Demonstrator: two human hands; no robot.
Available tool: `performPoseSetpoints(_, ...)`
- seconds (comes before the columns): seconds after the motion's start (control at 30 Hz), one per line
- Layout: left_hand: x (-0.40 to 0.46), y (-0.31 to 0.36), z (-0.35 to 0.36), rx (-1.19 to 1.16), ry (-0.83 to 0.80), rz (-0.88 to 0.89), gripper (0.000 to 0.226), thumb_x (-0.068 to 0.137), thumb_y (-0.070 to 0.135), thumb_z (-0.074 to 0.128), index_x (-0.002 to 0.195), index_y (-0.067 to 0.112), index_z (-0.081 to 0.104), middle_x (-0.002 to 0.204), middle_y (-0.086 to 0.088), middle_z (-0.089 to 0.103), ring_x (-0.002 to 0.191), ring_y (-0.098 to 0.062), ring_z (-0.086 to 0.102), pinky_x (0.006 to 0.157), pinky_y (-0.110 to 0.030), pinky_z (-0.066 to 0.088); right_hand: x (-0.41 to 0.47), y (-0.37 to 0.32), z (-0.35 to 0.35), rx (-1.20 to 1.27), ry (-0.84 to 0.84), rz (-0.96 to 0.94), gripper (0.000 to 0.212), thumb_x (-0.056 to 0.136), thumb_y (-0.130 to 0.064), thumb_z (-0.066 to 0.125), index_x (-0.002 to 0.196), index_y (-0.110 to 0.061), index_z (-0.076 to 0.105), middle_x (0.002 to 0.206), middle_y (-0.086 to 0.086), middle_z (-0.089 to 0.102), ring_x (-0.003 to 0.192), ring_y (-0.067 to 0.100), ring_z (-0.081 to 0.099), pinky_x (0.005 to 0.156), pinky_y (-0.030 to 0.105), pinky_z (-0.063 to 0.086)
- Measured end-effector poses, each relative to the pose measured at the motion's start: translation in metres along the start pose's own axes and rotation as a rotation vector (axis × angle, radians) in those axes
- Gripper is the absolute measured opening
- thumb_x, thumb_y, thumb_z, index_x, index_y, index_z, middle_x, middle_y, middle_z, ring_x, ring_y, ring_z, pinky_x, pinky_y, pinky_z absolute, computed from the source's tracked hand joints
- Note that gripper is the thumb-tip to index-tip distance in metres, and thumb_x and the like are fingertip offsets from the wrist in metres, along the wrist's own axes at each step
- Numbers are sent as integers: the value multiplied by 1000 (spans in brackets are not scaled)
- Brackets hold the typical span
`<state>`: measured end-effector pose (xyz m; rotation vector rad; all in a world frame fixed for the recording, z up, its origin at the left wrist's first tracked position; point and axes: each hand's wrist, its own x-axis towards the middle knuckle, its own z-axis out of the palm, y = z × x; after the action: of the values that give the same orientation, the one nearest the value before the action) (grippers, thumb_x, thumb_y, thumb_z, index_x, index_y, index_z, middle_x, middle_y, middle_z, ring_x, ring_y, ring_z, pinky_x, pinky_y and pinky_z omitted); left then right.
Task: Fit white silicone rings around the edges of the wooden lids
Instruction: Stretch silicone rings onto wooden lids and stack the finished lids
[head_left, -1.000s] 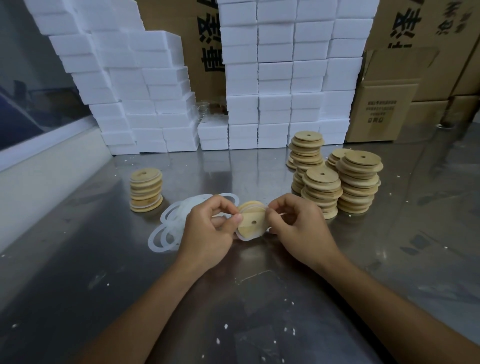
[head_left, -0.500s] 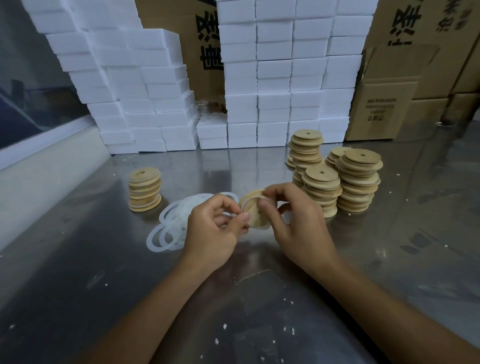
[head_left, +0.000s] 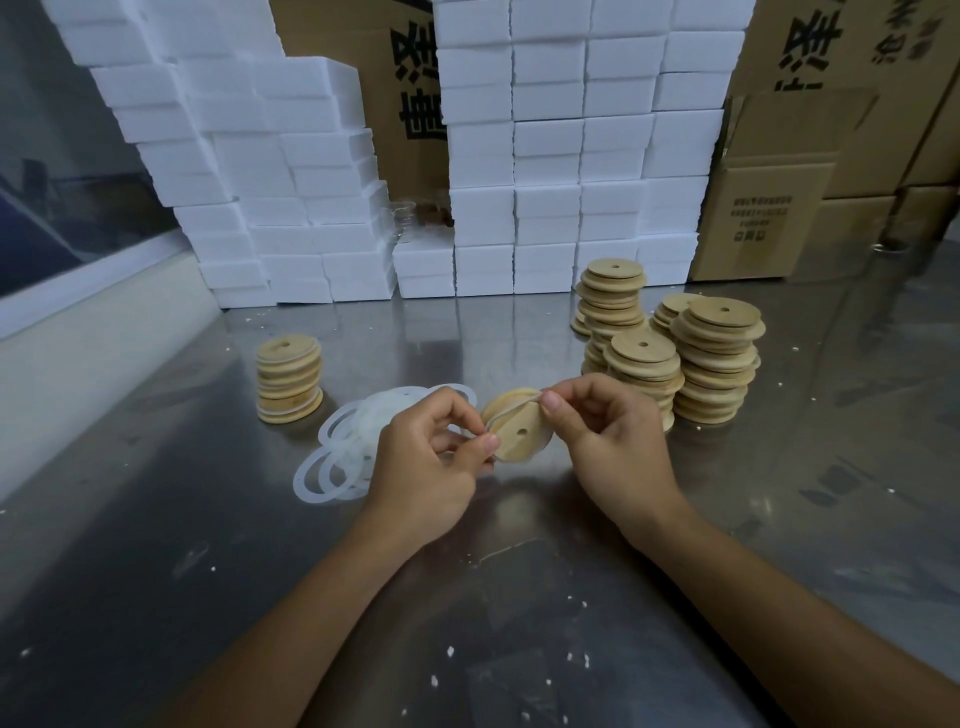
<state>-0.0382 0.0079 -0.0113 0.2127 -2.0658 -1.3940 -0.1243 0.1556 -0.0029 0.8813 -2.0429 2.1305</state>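
Observation:
A round wooden lid (head_left: 519, 427) with a small centre hole is held tilted above the steel table between both hands. My left hand (head_left: 431, 457) pinches its left edge with thumb and fingers. My right hand (head_left: 608, 436) pinches its upper right edge, thumb on top. A thin white silicone ring (head_left: 511, 410) runs partway along the lid's upper rim between the two hands. A heap of loose white rings (head_left: 343, 452) lies on the table just left of my left hand.
A short stack of lids (head_left: 288, 379) stands at the left. Several taller lid stacks (head_left: 711, 358) crowd the right, close behind my right hand. White foam blocks (head_left: 545, 156) and cardboard boxes (head_left: 779, 208) wall the back. White crumbs dot the steel table (head_left: 493, 597).
The lid has turned in my fingers, its holed face tilting back toward me. My right thumb has shifted to the lid's upper edge, drawing the ring along the rim.

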Motion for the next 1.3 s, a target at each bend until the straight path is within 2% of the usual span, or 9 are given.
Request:
performPoseSetpoints(0.17, 0, -4, -1, 3, -20, -3, 37, 83, 3, 73, 70, 35, 59, 78, 9, 70, 72, -19, 74, 63, -42, 62, 1, -1, -3, 66, -31, 57, 7, 88, 0, 68, 88, 8, 69, 81, 13, 72, 69, 2, 67, 66, 12, 50)
performPoseSetpoints(0.4, 0, -1, -1, -20, -22, 21, 36, 80, 0, 74, 81, 33, 61, 87, 9, 70, 82, -17, 72, 64, -39, 62, -3, -4, -1, -41, -52, 0, 7, 89, -4, 69, 84, 0, 70, 78, 9, 71, 66, 3, 63, 63, 16, 50)
performPoseSetpoints(0.5, -1, 2, 0, 0, -34, 25, 35, 80, 0, 75, 84, 33, 63, 91, 10, 70, 86, -16, 72, 68, -39, 62, -3, -3, -1, -94, -64, -14, 7, 90, -7, 69, 83, -7, 71, 78, 2, 72, 70, 9, 66, 65, 28, 55)
performPoseSetpoints(0.6, -2, 3, 2, -75, 4, -6, 25, 83, 6, 74, 79, 29, 65, 87, 6, 71, 85, -20, 73, 64, -41, 62, -6, -3, 0, -141, -88, -41, 6, 91, -10, 69, 85, -10, 70, 79, 0, 73, 72, 13, 69, 67, 42, 60)
performPoseSetpoints(0.73, -1, 6, 1, -175, 23, -85, 26, 86, 3, 69, 71, 23, 66, 78, 2, 73, 80, -20, 74, 62, -37, 61, -7, -1, 2, -184, -109, -69, 5, 91, -11, 69, 86, -12, 70, 80, -3, 73, 76, 14, 70, 69, 47, 59)
performPoseSetpoints(0.83, -1, 6, 1, -202, 42, -122, 18, 86, -1, 68, 76, 13, 65, 79, 0, 74, 80, -20, 74, 65, -38, 61, -6, 1, 2, -200, -116, -100, 1, 90, -12, 71, 89, -12, 71, 82, -6, 73, 79, 11, 70, 68, 43, 60)
performPoseSetpoints(1.0, -1, 7, 0, -271, 104, -166, 14, 88, -2, 65, 78, 7, 62, 81, -2, 73, 81, -21, 74, 64, -38, 61, -6, 2, 2, -197, -123, -138, 9, 87, -14, 75, 94, -17, 69, 88, -11, 73, 84, 5, 72, 69, 23, 58)
performPoseSetpoints(1.13, -3, 6, 3, -168, 49, -82, 16, 87, 1, 68, 83, 14, 61, 82, 3, 70, 79, -19, 73, 63, -44, 62, -6, 2, 1, -213, -73, -135, 3, 87, -12, 74, 90, -13, 74, 84, -10, 75, 80, 3, 71, 70, 26, 58)
performPoseSetpoints(1.3, -6, 6, 5, -121, 9, -14, 20, 87, 17, 72, 98, 32, 65, 93, 4, 71, 85, -19, 73, 65, -47, 62, -10, -4, 3, -296, -101, -262, 7, 89, -9, 72, 94, -9, 76, 92, -6, 75, 84, 8, 69, 70, 34, 56)
